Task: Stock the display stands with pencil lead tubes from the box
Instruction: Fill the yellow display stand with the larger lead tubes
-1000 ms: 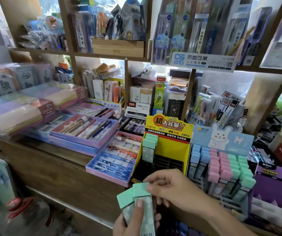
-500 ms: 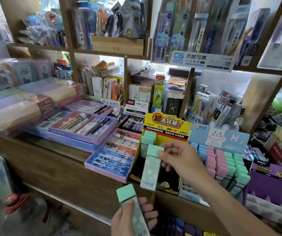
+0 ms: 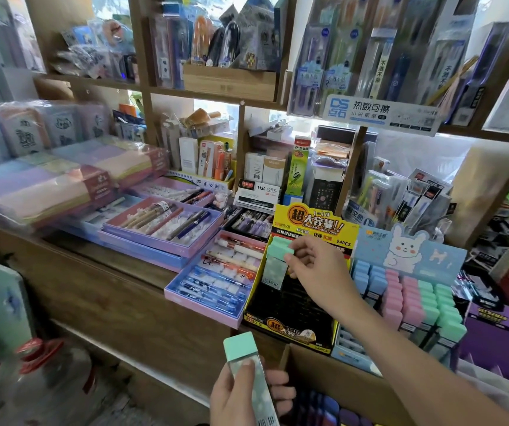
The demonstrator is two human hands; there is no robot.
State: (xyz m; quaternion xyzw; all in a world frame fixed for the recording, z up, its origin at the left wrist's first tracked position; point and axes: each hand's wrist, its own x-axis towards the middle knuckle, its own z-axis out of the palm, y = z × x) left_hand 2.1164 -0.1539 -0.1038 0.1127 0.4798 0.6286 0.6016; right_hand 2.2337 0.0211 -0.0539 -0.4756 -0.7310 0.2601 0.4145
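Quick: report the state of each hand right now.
Left hand: holds a mint-capped lead tube, thumb across it.
Right hand: pinches another mint-capped tube at the yellow display stand.

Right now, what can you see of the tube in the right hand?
The tube is a flat stick, apparently plastic: a mint-green cap on top, a pale speckled see-through body, a dark printed strip at its foot. It stands nearly upright at the back left corner of the yellow stand. The right hand pinches it by the cap end; whether its foot is seated is unclear.
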